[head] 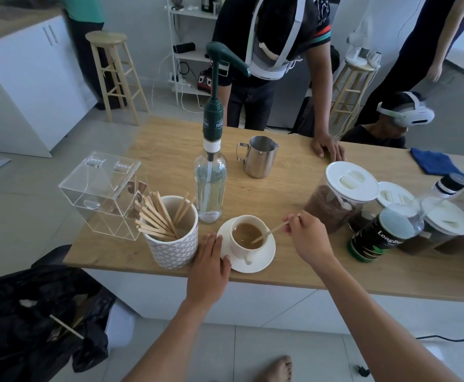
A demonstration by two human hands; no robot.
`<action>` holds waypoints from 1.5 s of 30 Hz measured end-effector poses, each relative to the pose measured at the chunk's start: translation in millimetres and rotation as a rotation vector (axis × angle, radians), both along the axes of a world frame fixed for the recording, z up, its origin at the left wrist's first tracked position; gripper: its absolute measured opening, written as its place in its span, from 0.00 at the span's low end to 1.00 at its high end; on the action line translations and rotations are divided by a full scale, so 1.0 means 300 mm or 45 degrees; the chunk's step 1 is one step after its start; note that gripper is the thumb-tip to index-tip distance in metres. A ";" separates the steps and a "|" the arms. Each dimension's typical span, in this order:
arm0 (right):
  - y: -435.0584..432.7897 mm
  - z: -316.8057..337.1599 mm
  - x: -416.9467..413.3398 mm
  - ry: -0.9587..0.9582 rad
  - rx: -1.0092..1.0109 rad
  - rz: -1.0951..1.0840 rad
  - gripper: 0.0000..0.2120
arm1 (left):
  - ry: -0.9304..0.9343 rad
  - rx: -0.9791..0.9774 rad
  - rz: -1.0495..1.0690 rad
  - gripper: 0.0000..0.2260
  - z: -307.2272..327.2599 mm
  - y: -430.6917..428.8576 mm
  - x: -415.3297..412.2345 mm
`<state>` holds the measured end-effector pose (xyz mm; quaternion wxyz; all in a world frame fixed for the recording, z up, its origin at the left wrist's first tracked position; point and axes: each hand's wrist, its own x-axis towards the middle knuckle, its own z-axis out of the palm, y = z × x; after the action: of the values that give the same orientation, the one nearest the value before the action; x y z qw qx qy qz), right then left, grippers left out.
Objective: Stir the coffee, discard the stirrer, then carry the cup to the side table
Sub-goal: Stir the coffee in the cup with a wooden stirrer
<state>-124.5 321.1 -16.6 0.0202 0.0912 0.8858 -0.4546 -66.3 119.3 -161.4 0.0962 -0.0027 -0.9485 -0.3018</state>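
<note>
A white cup of milky coffee stands on a white saucer near the front edge of the wooden table. My right hand pinches the upper end of a wooden stirrer, whose lower end dips into the coffee. My left hand rests flat on the table with its fingers touching the saucer's left rim. A black bin bag sits on the floor at lower left, with a used stirrer lying in it.
A patterned pot of spare stirrers, a clear acrylic box and a pump bottle stand left of the cup. A steel jug sits behind. Jars and a green tin crowd the right. Another person's hand leans on the far edge.
</note>
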 end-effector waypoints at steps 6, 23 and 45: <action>-0.002 0.000 0.005 0.002 -0.002 0.045 0.13 | 0.000 -0.007 0.004 0.25 -0.003 0.001 -0.003; -0.013 0.060 0.020 0.164 0.199 0.384 0.12 | -0.004 -0.058 0.024 0.25 0.004 0.009 -0.004; 0.010 0.075 0.039 0.178 0.319 0.479 0.12 | -0.005 -0.032 0.030 0.23 0.001 0.008 0.000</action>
<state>-112.7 324.2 5.8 0.0318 -0.1056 0.9359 -0.3346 -66.4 121.7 -161.0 0.0979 0.0077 -0.9524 -0.2886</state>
